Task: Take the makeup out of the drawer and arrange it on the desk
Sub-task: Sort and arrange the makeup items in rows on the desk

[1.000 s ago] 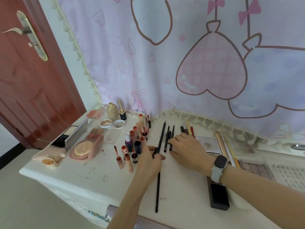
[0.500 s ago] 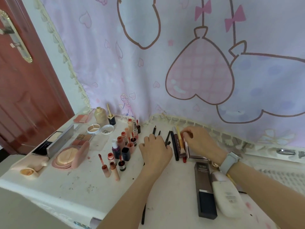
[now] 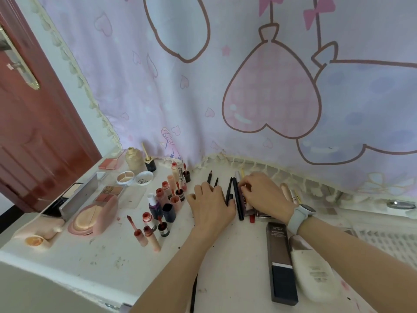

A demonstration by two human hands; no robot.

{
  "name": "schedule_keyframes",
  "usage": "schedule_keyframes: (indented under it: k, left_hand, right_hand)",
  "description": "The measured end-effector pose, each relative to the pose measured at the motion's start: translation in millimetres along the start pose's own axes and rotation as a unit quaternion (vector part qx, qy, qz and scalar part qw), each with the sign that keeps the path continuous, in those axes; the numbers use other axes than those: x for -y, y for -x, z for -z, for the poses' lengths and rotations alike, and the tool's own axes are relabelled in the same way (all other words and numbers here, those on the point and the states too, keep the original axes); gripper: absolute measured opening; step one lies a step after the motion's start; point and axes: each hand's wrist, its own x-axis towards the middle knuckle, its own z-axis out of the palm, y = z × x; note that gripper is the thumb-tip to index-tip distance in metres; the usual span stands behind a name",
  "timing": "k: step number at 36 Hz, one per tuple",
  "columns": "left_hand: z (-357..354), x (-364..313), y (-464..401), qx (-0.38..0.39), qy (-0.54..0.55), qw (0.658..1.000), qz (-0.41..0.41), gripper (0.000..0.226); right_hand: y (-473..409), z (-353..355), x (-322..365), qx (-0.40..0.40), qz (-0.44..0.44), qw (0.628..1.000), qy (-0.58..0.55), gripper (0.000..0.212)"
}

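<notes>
This is a room in a home — a bedroom corner or dressing nook, by the look of it. A white desk [image 3: 108,263] stands against a wall hung with a pastel cloth [image 3: 203,91] printed with hearts, bows and balloon shapes, its edge trimmed in cream fringe. At far left a dark red panelled wooden door [image 3: 33,136] with a brass handle plate sits beside a plain white wall. The desk surface is scuffed and crowded with personal cosmetics — lip tints [image 3: 167,199], an open powder compact [image 3: 94,216], palettes and pencils [image 3: 229,193].
</notes>
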Motion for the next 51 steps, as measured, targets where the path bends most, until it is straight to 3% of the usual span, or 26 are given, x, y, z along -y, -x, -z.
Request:
schedule_keyframes:
  k: [7,16,26,31,35,38,40,43,48,51]
  left_hand:
    - [1,3,-1,0.008,0.006,1.000,-0.002,0.021]
    - [-1,15,5,-0.019,0.032,0.999,0.007,0.041]
    - [0,19,4,0.024,0.020,0.999,-0.020,0.044]
    - [0,18,4,0.022,0.018,0.999,-0.026,0.044]
    - [5,17,6,0.004,0.041,0.999,-0.023,0.043]
    - [15,13,10,-0.058,0.122,0.989,-0.052,0.036]
    - [22,10,15,-0.073,0.220,0.970,-0.068,0.034]
    - [32,7,25,-0.026,0.333,0.939,-0.079,0.037]
    - [42,2,39,0.050,0.423,0.901,-0.078,0.028]
    - [44,7,45,0.057,0.404,0.909,-0.083,0.014]
  right_hand:
    - [-4,-7,5,-0.019,0.036,0.996,0.075,0.024]
    - [-14,-15,17,-0.006,0.056,0.974,0.218,0.032]
    - [-20,-13,33,0.022,-0.015,0.978,0.205,0.032]
    - [-21,-2,37,0.008,-0.047,0.992,0.120,0.037]
    - [-24,12,32,0.016,-0.091,0.995,-0.024,0.040]
    - [-21,26,30,-0.010,-0.132,0.975,-0.180,0.032]
    - [-16,35,29,-0.035,-0.168,0.939,-0.298,0.026]
    - [-4,43,30,-0.033,-0.186,0.891,-0.413,0.021]
    - [27,38,44,-0.008,-0.124,0.885,-0.449,0.021]
    - [37,39,49,0.002,-0.084,0.874,-0.478,0.013]
